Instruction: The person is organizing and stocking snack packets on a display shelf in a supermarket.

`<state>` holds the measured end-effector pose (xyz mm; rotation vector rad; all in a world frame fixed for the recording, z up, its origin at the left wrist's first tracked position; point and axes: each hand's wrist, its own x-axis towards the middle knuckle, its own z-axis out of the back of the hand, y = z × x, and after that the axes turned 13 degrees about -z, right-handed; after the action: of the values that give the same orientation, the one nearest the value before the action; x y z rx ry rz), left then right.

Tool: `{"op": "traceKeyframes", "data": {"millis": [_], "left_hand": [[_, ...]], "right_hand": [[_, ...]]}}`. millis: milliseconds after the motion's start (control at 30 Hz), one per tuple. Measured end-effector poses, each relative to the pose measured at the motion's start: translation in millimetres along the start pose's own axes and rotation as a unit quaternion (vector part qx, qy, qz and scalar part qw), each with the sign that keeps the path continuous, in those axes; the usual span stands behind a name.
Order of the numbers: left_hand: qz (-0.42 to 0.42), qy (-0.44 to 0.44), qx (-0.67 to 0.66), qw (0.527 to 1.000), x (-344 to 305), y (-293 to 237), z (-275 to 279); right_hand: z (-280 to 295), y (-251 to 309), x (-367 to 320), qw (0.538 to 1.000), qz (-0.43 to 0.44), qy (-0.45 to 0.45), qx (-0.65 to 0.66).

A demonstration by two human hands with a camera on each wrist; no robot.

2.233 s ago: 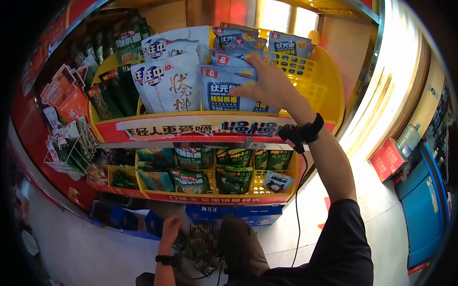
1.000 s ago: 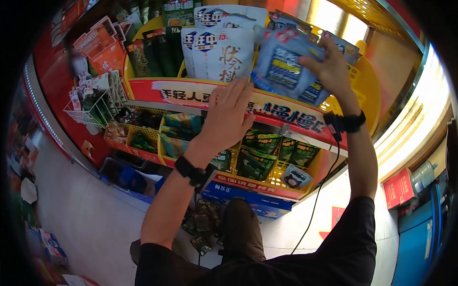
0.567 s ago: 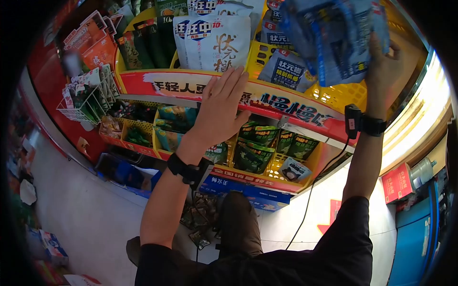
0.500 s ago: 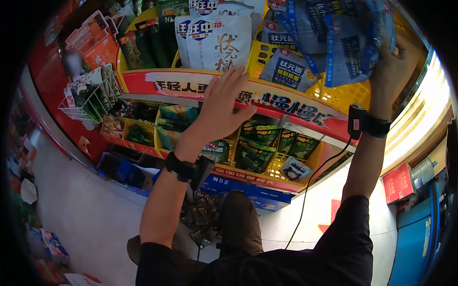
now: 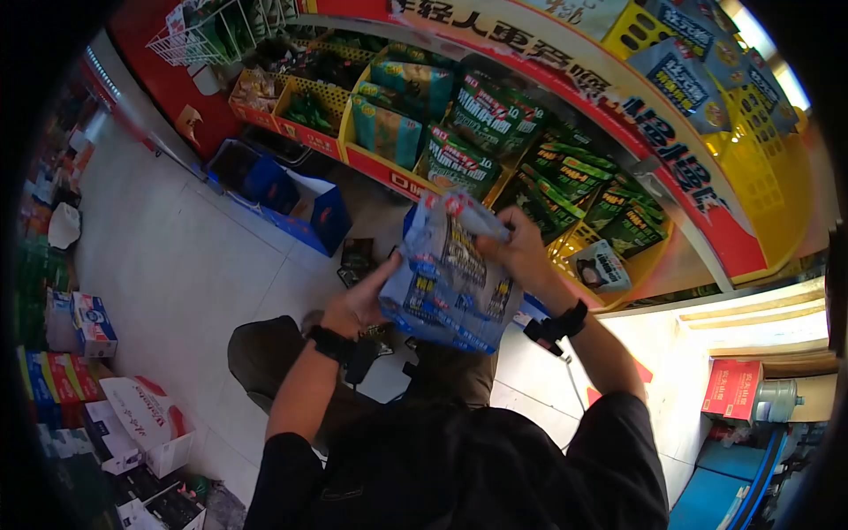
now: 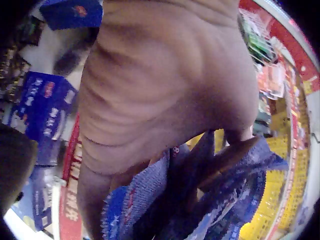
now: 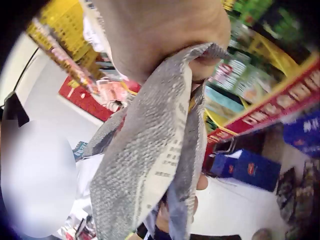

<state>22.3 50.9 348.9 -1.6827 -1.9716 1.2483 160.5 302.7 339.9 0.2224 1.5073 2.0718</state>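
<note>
A bunch of blue-grey betel nut pouches (image 5: 450, 278) is held above the person's lap, in front of the lower shelf. The right hand (image 5: 523, 256) grips them by their upper right side; in the right wrist view its fingers curl over a pouch's edge (image 7: 145, 145). On the other side, the left hand (image 5: 355, 305) holds their left edge, thumb toward the top. From the left wrist, the pouches (image 6: 137, 200) show between thumb and fingers, most of which are hidden. More pouches of this kind (image 5: 680, 79) stand in the yellow upper rack at the right.
The lower yellow shelf (image 5: 402, 183) bears green and teal pouches (image 5: 459, 163). A blue open carton (image 5: 322, 212) and dark small packets (image 5: 358, 256) are on the floor. Boxes (image 5: 150, 424) stand at the left, and a red carton (image 5: 731, 389) at the right.
The right hand has brought the pouches from the upper rack down to the lap. The left hand has left the rack's front edge and now holds the pouches too. The head view has tilted down.
</note>
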Motion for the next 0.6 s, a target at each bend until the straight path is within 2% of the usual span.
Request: {"op": "traceKeyframes", "data": {"millis": [100,167,200,233,267,300,333,367,433,500,533,567,600], "left_hand": [[0.064,-0.032,-0.074,0.995,13.7,50.9,13.6],[0.110,0.009,-0.117,0.987,34.4,90.3,18.1],[0.094,0.013,-0.101,0.990,41.4,103.2,11.3],[0.106,0.023,-0.097,0.989,52.9,114.4,15.5],[0.115,0.065,-0.042,0.990,65.3,124.5,20.9],[0.123,0.106,0.012,0.987,74.0,130.8,22.7],[0.115,0.089,0.093,0.985,76.0,122.7,15.1],[0.123,0.096,0.096,0.983,78.8,121.1,15.5],[0.076,0.099,0.157,0.980,79.3,116.3,25.3],[0.081,0.092,0.159,0.980,76.0,106.0,29.7],[0.068,0.077,0.152,0.983,73.7,103.9,36.2],[0.055,0.062,0.145,0.986,71.6,103.1,41.8],[0.053,0.036,0.139,0.988,68.5,101.1,44.1]], "right_hand": [[-18.7,-58.1,-25.9,0.995,-0.053,-0.019,0.078],[-7.0,-85.2,-53.8,0.985,-0.086,-0.074,0.128],[1.8,-99.7,-70.9,0.983,-0.093,-0.087,0.130],[13.3,-115.2,-88.8,0.964,-0.152,-0.133,0.171],[24.5,-130.3,-106.3,0.938,-0.208,-0.179,0.213],[34.4,-144.9,-122.8,0.926,-0.220,-0.226,0.207],[41.4,-166.4,-138.0,0.902,-0.237,-0.258,0.251],[47.2,-187.8,-151.0,0.884,-0.260,-0.304,0.241],[51.0,-236.7,-173.8,0.855,-0.297,-0.346,0.247],[38.8,-305.2,-184.3,0.830,-0.318,-0.386,0.247],[26.6,-317.4,-182.3,0.805,-0.334,-0.411,0.266],[13.8,-360.8,-180.9,0.791,-0.323,-0.412,0.317],[2.9,-370.8,-174.3,0.769,-0.332,-0.392,0.381]]}}
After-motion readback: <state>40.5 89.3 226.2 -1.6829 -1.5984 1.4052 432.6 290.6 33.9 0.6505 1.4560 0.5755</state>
